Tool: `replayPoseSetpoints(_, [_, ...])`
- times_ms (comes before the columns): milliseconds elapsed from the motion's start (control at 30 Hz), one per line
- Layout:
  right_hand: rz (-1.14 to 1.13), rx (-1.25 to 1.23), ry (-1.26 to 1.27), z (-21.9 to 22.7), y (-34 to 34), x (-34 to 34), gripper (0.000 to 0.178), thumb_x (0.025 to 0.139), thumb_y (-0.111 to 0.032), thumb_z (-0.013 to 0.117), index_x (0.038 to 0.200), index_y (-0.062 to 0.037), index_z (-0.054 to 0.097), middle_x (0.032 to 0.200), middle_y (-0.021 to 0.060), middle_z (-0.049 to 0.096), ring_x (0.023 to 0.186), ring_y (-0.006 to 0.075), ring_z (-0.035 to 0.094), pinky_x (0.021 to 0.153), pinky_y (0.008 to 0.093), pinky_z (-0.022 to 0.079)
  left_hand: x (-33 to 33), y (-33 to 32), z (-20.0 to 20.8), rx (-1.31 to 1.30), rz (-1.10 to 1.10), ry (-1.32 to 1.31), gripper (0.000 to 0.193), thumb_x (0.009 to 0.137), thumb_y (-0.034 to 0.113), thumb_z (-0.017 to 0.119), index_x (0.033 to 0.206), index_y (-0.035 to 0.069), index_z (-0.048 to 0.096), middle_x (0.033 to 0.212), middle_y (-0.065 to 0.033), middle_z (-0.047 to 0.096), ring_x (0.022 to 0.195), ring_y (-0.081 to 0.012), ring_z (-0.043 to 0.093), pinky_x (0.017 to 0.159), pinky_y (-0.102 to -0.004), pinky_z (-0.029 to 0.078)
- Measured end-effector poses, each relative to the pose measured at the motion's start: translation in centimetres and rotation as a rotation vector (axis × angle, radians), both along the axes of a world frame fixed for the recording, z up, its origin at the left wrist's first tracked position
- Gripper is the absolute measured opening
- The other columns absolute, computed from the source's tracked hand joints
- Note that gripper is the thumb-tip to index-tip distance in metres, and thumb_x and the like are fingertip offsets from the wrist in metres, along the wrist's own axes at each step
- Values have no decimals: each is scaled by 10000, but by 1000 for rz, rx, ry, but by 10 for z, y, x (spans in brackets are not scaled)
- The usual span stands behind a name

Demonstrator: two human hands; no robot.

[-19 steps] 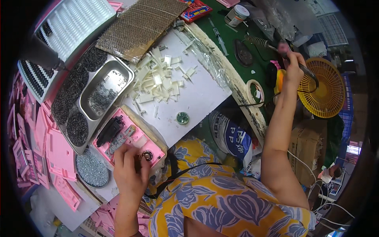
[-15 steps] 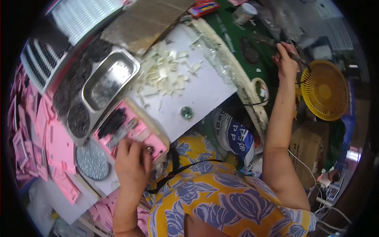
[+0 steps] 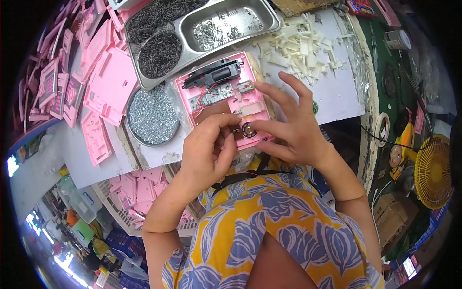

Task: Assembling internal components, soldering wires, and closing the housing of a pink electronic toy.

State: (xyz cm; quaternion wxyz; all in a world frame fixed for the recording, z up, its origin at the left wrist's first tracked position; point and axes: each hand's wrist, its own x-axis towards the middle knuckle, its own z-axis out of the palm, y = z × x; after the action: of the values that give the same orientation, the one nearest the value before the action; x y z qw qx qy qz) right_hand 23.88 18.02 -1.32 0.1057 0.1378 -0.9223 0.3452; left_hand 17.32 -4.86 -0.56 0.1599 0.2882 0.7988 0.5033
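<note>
An open pink plastic casing [image 3: 219, 79] lies on the white bench in front of me, with a black module, thin wires and a small round metal part [image 3: 249, 129] inside. My left hand [image 3: 207, 151] grips the casing's near edge, thumb and forefinger curled onto it. My right hand [image 3: 291, 125] rests on the casing's right side with its fingers spread, its thumb next to the round part. I see no tool in either hand.
Behind the casing stands a steel tray [image 3: 275, 19] holding dark small parts. A round dish of silver screws [image 3: 151, 115] sits to the left, beside piles of pink casings [image 3: 103, 82]. White plastic pieces [image 3: 303, 45] lie far right. A yellow fan [image 3: 433, 171] stands off the bench.
My right hand has come back from the far right of the bench, where it held a tool, and now lies on the casing. The view has dropped closer to the bench.
</note>
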Motion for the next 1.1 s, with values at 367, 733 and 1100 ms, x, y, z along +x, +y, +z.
replayPoseSetpoints(367, [-153,16,-14,8,-8,-7,194,803,-193,781,951,-75,741,1247,171,642,1206,419,514,1010,491,435,-55,37,-8,-267,-51,793,230,726,185,760,948,147,710,1230,-75,603,1178,-310,518,987,-494,360])
replayPoseSetpoints(733, [-202,276,-48,8,-14,-69,214,789,-261,749,755,-57,692,751,105,689,744,285,671,647,401,547,-54,1,-17,-297,34,882,131,726,200,788,808,133,712,1263,-52,627,1168,-300,516,972,-478,342])
replayPoseSetpoints(1100, [-212,349,-205,7,-17,-79,134,754,-182,696,760,-50,677,709,124,679,707,313,678,609,438,543,-52,3,-19,-321,34,864,145,747,195,805,870,148,743,1268,-71,622,1194,-332,503,1011,-502,329])
